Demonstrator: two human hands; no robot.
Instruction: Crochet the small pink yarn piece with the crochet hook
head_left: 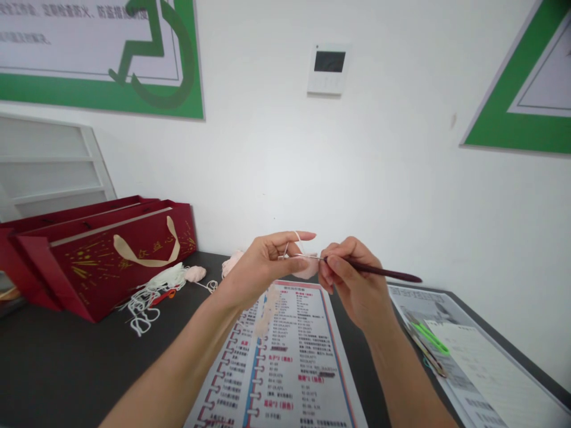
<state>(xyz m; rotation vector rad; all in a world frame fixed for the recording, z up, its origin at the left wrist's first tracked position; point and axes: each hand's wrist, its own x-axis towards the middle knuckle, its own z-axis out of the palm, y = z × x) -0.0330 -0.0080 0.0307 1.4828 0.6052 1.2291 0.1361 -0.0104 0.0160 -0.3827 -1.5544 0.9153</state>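
My left hand (267, 261) pinches a small pale pink crochet piece (306, 268), with its index finger stretched out and a strand of light yarn looped over it. In my right hand (350, 270) is a crochet hook (386, 272) with a dark handle, gripped near its front. The hook's metal shaft points left and touches the top of the piece near my left thumb. Exactly how the yarn sits on the hook tip is too small to tell. Below both hands lies a printed pattern sheet (307, 356) with rows of text.
Dark red paper bags (129, 255) stand at the left of the dark table (111, 374). By them lie tangled white yarn (149, 297) and a pink ball (195, 273); another pink ball (232, 261) is behind my left wrist. Right are papers (486, 356) and a green clip-like tool (430, 337).
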